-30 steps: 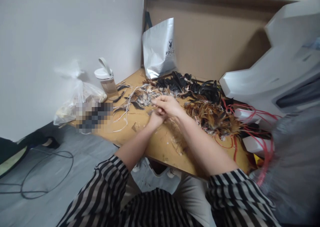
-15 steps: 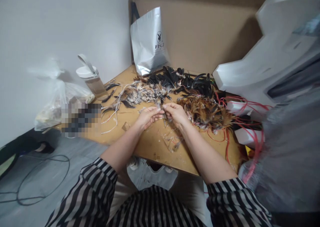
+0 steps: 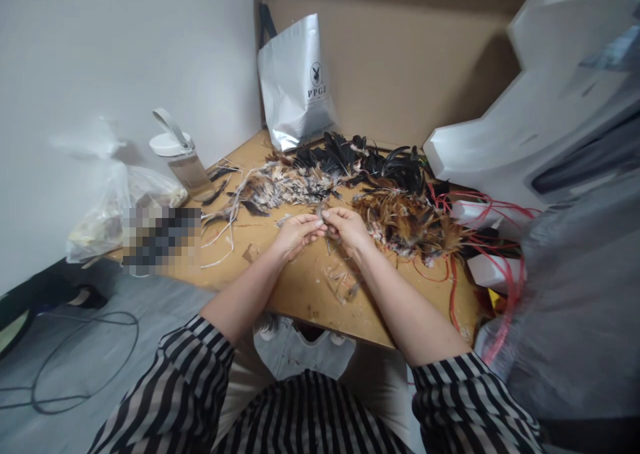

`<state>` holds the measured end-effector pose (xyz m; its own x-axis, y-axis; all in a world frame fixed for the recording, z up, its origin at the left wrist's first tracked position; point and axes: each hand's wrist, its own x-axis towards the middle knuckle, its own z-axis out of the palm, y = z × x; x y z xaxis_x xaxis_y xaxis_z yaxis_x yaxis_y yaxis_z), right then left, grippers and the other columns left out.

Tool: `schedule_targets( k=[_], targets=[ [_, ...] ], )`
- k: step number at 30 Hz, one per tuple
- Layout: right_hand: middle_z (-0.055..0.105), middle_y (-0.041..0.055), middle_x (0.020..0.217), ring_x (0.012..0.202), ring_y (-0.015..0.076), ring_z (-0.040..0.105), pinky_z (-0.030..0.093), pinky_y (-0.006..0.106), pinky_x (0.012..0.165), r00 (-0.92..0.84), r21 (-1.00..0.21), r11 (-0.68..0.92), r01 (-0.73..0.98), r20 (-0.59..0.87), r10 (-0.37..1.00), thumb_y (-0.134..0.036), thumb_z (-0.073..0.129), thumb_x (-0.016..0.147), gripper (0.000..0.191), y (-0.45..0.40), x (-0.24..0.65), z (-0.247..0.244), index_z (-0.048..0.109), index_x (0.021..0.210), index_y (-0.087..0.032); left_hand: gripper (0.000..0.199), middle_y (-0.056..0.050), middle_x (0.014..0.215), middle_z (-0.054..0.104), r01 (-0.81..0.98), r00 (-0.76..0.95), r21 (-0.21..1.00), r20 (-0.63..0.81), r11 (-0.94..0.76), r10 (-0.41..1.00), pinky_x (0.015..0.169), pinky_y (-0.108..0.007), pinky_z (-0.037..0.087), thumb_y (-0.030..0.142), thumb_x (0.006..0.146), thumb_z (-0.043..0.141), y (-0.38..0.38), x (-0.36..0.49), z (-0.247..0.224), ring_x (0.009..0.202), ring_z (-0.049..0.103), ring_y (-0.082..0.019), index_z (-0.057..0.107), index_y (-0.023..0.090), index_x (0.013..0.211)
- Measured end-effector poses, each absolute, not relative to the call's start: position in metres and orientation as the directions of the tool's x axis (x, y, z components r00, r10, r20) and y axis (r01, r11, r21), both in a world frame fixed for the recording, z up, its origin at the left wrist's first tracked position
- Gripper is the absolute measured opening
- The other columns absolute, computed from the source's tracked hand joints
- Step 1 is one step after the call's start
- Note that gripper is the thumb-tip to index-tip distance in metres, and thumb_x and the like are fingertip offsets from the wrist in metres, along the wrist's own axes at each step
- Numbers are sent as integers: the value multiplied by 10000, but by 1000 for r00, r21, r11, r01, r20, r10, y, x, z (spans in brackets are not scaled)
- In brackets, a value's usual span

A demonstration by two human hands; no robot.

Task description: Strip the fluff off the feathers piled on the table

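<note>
Over the middle of the table, my left hand (image 3: 299, 234) and my right hand (image 3: 349, 229) meet fingertip to fingertip, each closed in a pinch. A small brownish feather (image 3: 320, 209) sticks up from between them; its lower end is hidden by my fingers. Just beyond lies a pile of speckled brown-and-white feathers (image 3: 287, 187). Black feathers (image 3: 345, 155) are heaped behind it. Close to the right of my right hand is a bunch of golden-brown feathers (image 3: 407, 221). Loose feather scraps (image 3: 343, 284) lie on the table below my hands.
A silver bag (image 3: 295, 84) stands at the back of the wooden table (image 3: 300, 301). To the left are a lidded bottle (image 3: 187, 171), a clear plastic bag (image 3: 125, 201) and white strings (image 3: 233, 224). Red cords (image 3: 510, 294) tangle at the right, beside white foam pieces (image 3: 493, 274).
My right hand has shifted slightly left, closer to my left hand. The feather tip between the fingers looks smaller and lighter than the darker tuft seen there before.
</note>
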<state>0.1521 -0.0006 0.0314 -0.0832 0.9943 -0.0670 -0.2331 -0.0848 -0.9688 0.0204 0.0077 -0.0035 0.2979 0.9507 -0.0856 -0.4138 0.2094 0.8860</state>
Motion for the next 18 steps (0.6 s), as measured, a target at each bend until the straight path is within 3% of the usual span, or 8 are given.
schedule_targets(
  k=[12, 14, 18],
  targets=[
    [433, -72, 417, 372, 42, 325, 214, 172, 370, -68, -982, -70, -178, -59, 996, -384, 694, 529, 300, 4, 162, 33, 555, 670, -159, 227, -48, 653, 652, -350, 246, 922, -81, 167, 966, 447, -147, 397, 229, 600, 716, 4, 22, 2, 511, 575, -71, 600, 95, 741],
    [429, -70, 417, 372, 44, 320, 217, 177, 374, -6, -997, -13, -80, -12, 1000, -385, 670, 553, 281, 9, 176, 36, 569, 678, -155, 225, -48, 665, 654, -373, 209, 914, -84, 159, 974, 437, -143, 392, 228, 598, 716, 5, 21, 4, 514, 579, -72, 591, 98, 731],
    [510, -27, 478, 419, 57, 373, 285, 198, 428, 12, -937, 72, 342, 81, 997, -360, 632, 578, 234, 16, 212, 38, 603, 613, -130, 234, -41, 666, 651, -417, 180, 894, -98, 166, 979, 426, -131, 391, 214, 603, 713, 7, 19, 4, 511, 580, -67, 583, 97, 759]
  ],
)
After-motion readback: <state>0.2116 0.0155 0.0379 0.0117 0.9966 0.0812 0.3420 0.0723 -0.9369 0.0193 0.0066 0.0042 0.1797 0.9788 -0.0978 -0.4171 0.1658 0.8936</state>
